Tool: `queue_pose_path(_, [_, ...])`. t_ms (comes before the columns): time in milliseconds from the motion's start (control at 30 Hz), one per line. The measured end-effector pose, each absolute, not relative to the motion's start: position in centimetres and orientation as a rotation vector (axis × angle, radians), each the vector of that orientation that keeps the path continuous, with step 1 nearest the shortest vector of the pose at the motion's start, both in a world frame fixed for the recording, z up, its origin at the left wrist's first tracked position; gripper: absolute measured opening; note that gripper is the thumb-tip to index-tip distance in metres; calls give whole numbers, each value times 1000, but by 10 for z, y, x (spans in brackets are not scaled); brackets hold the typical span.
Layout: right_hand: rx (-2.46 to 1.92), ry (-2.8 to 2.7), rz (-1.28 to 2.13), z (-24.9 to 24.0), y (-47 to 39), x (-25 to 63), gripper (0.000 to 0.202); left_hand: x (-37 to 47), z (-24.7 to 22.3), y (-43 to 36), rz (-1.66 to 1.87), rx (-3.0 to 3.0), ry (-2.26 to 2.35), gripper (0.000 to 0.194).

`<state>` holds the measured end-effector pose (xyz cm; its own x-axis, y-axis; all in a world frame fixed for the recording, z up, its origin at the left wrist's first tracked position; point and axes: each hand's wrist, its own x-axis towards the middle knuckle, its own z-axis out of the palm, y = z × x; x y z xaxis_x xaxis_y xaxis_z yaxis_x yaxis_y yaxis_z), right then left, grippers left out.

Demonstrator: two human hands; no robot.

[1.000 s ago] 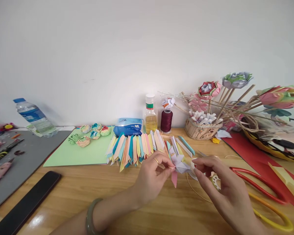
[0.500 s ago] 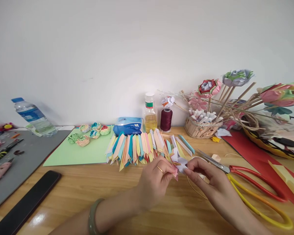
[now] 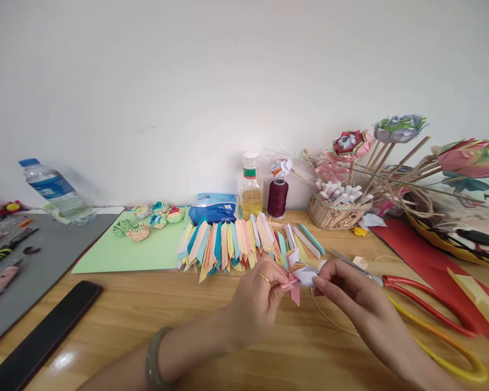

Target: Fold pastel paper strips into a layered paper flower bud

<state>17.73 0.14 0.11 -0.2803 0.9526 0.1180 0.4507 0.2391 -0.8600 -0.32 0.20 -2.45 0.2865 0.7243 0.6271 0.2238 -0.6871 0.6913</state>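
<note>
Head view, left hand [image 3: 256, 298] facing right hand [image 3: 356, 297], both pinching folded paper [image 3: 305, 275]

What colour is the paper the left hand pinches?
The paper is pink, clearest in head view.

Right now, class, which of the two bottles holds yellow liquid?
The white-capped bottle beside the spool of maroon thread. Its liquid is yellow, while the blue-capped bottle at the left holds clear liquid.

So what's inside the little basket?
White rolls stick up from the basket. Its wall hides their lower ends, and the rolls cover the bottom, so anything else down there can't be seen. Whether the sticks beside them go in too is hidden.
</note>
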Motion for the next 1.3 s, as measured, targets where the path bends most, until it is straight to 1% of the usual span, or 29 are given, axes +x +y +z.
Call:
queue_pose_path(367, [-1278, -1772, 1047, -2, 1, 180, 24, -2, -24, 2, 1391, 2005, 820, 6])
queue_pose_path(533, [-1275, -1779, 1013, -1, 0, 178, 25, -2, -28, 2, 1405, 1935, 774, 7])
queue_pose_path(667, [-1259, -1796, 968, 2, -2, 178, 24, -1, -29, 1, 1398, 1768, 782, 1])
queue_pose_path(767, [-1230, -1775, 912, 2, -3, 180, 25, -1, -24, 2, 1364, 1592, 774, 5])
queue_pose_path(867, [-1185, -1697, 824, 0, -3, 181, 15, -1, -20, 6, 1337, 1342, 759, 10])
queue_pose_path(900, [-1189, -1709, 790, -1, -2, 181, 16, -1, -19, 7, 1334, 1256, 749, 12])
queue_pose_path(967, [-1225, -1808, 716, -4, 0, 178, 33, -1, -20, 10, 1310, 1141, 723, 16])
queue_pose_path(1033, [-1242, -1929, 636, -5, 2, 175, 40, -2, -22, 12, 1272, 1069, 707, 17])
queue_pose_path(1167, [-1164, -2018, 585, -8, 2, 174, 38, -2, -23, 13, 1191, 1029, 653, 19])
queue_pose_path(1300, [-1098, -2004, 425, -10, 1, 174, 34, -2, -21, 10, 1164, 1207, 695, 25])
